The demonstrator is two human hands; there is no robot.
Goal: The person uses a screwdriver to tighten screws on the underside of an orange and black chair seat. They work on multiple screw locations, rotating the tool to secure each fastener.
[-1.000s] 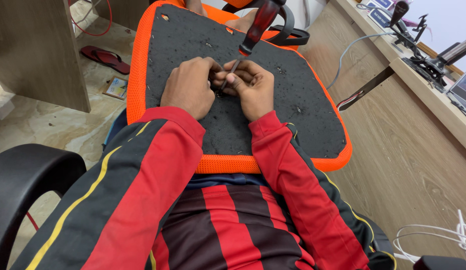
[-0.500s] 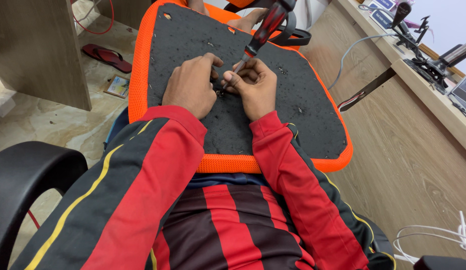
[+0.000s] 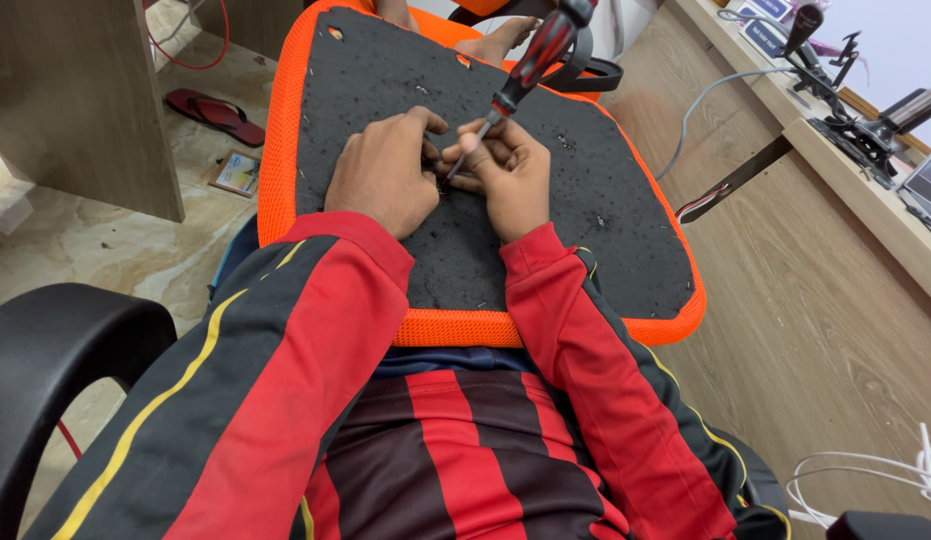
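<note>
Head view: screwdriver [image 3: 530, 60], red/black handle, was gripped by right hand [image 3: 510, 180], tip angled down onto black underside of orange-edged seat pad [image 3: 545, 260] laid across lap. Left hand [image 3: 385, 180] was curled, pressed on pad just beside tip; whether anything was pinched couldn't be told. Red sandal [image 3: 215, 112] was seen on floor.

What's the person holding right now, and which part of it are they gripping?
The right hand grips a red-and-black-handled screwdriver low down, on its metal shaft near the tip. The left hand holds nothing visible; it rests on the black underside of the orange-edged seat pad.
</note>
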